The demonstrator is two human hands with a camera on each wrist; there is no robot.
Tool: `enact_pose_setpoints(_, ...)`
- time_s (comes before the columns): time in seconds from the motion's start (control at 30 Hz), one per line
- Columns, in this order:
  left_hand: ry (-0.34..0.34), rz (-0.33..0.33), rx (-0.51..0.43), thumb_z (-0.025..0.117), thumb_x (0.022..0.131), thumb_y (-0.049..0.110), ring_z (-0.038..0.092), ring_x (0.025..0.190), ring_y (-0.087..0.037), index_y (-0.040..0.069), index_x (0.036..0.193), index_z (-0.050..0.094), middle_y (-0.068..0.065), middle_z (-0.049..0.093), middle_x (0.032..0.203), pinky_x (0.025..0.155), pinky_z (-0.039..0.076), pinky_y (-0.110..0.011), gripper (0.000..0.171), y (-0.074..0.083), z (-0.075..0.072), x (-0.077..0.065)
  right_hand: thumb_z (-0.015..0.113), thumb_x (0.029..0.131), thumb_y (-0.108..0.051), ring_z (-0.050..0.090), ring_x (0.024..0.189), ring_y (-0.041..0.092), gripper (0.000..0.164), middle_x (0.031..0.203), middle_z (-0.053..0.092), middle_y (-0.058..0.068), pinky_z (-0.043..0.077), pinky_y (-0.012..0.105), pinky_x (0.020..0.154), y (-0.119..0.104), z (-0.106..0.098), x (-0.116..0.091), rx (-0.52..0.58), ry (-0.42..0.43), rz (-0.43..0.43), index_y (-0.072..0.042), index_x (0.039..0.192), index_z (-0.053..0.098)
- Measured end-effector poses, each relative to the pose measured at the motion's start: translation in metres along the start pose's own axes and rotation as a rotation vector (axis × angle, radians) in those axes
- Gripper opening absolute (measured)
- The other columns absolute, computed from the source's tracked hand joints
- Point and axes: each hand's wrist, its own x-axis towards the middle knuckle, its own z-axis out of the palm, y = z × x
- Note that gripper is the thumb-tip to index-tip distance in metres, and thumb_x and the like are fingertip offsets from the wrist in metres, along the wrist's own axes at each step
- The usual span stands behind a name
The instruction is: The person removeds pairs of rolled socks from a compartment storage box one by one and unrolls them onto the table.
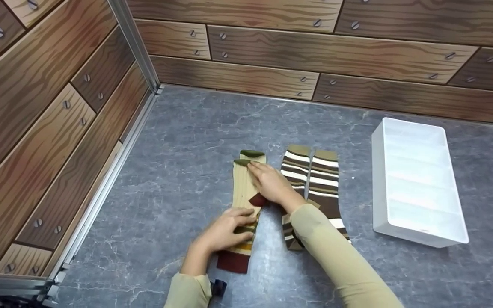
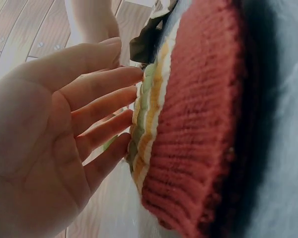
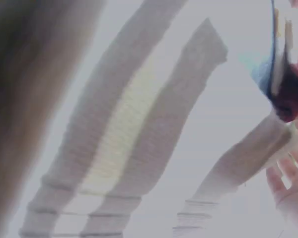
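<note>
A pair of cream socks [image 1: 241, 188] with green toes, maroon heel and cuffs, and green and yellow stripes lies lengthwise on the grey surface, one sock over the other and slightly offset. My left hand [image 1: 228, 230] rests on its striped lower part with fingers spread. In the left wrist view those fingertips touch the stripes beside the maroon cuff [image 2: 193, 124]. Farther up, my right hand [image 1: 271, 183] lies with extended fingers at the toe end. The right wrist view is washed out; the left hand [image 3: 293, 198] shows at its right edge.
Brown-and-white striped socks [image 1: 325, 184] lie side by side to the right, partly beneath the right forearm. Farther right stands a white box [image 1: 379, 184] with several compartments. Wood-patterned walls [image 1: 246, 55] border the surface at the back and left.
</note>
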Motion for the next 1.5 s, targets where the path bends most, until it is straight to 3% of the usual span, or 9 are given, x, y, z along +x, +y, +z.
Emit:
enact_pose_setpoints(0.13,0.023,0.000,0.024,0.064,0.091,0.030,0.042,0.129,-0.022,0.010,0.128,0.062,-0.003,0.050,0.139,0.107,0.034,-0.040,0.042,0.006,0.002,-0.001,0.061,0.094,-0.017,0.040,0.129,0.035,0.049,0.145,0.041,0.015,0.033,0.049,0.106,0.003,0.001,-0.001,-0.016,0.080,-0.003,-0.002,0.138,0.048)
enact_pose_setpoints(0.27,0.061,0.036,0.049,0.064,0.092,0.028,0.050,0.118,-0.016,0.012,0.118,0.068,0.000,0.060,0.125,0.101,0.040,-0.035,0.031,0.012,0.005,-0.003,0.066,0.090,-0.014,0.053,0.110,0.030,0.024,0.119,0.059,0.010,0.043,0.046,0.094,0.005,0.003,-0.003,-0.012,0.180,-0.122,-0.005,0.112,0.066)
enact_pose_setpoints(0.37,0.050,0.049,0.060,0.063,0.092,0.028,0.053,0.112,-0.015,0.012,0.112,0.070,0.001,0.062,0.117,0.098,0.042,-0.034,0.026,0.016,0.006,-0.006,0.065,0.090,-0.015,0.055,0.104,0.025,0.012,0.105,0.062,0.005,0.044,0.043,0.091,0.005,0.003,-0.006,-0.030,0.161,-0.179,-0.010,0.100,0.069)
enact_pose_setpoints(0.63,0.015,-0.013,0.059,0.063,0.092,0.031,0.056,0.110,-0.016,0.014,0.115,0.069,0.002,0.064,0.116,0.096,0.044,-0.034,0.029,0.013,0.003,-0.010,0.054,0.097,-0.016,0.053,0.115,0.026,0.024,0.119,0.062,0.009,0.039,0.045,0.097,0.007,-0.001,-0.009,-0.014,0.055,-0.077,-0.009,0.116,0.067)
enact_pose_setpoints(0.8,0.060,-0.052,0.046,0.065,0.091,0.029,0.061,0.100,-0.017,0.013,0.108,0.071,0.001,0.068,0.105,0.089,0.049,-0.035,0.024,0.003,-0.005,-0.013,0.052,0.098,-0.015,0.055,0.115,0.025,0.025,0.118,0.064,0.009,0.038,0.044,0.100,0.009,-0.002,-0.009,0.073,0.055,-0.036,-0.008,0.117,0.066)
enact_pose_setpoints(0.97,0.164,-0.141,0.090,0.065,0.090,0.029,0.062,0.089,-0.020,0.012,0.099,0.073,-0.002,0.069,0.096,0.081,0.051,-0.039,0.021,-0.014,-0.021,-0.025,0.047,0.098,-0.006,0.056,0.115,0.027,0.027,0.118,0.064,0.011,0.037,0.044,0.103,0.009,-0.002,-0.011,0.136,0.041,-0.034,-0.005,0.118,0.065)
enact_pose_setpoints(1.17,0.296,-0.270,0.189,0.065,0.090,0.031,0.063,0.097,-0.026,0.009,0.101,0.073,-0.006,0.069,0.102,0.091,0.046,-0.045,0.026,-0.031,-0.040,-0.037,0.048,0.085,0.010,0.053,0.119,0.028,0.041,0.122,0.062,0.012,0.035,0.040,0.106,-0.005,-0.002,-0.018,0.130,-0.025,-0.033,-0.002,0.122,0.062)
enact_pose_setpoints(1.43,0.359,-0.452,0.233,0.056,0.095,0.038,0.059,0.105,-0.034,0.004,0.107,0.071,-0.014,0.067,0.109,0.093,0.042,-0.051,0.039,-0.045,-0.055,-0.035,0.055,0.078,0.012,0.050,0.121,0.028,0.051,0.127,0.058,0.012,0.022,0.046,0.112,-0.032,0.007,-0.031,0.088,-0.106,-0.041,-0.002,0.127,0.057)
enact_pose_setpoints(1.5,0.364,-0.493,0.220,0.052,0.097,0.040,0.057,0.110,-0.036,0.002,0.112,0.068,-0.017,0.065,0.114,0.095,0.040,-0.054,0.044,-0.049,-0.059,-0.033,0.057,0.077,0.011,0.050,0.120,0.026,0.052,0.126,0.059,0.011,0.026,0.045,0.111,-0.040,0.010,-0.035,0.075,-0.123,-0.041,-0.003,0.127,0.057)
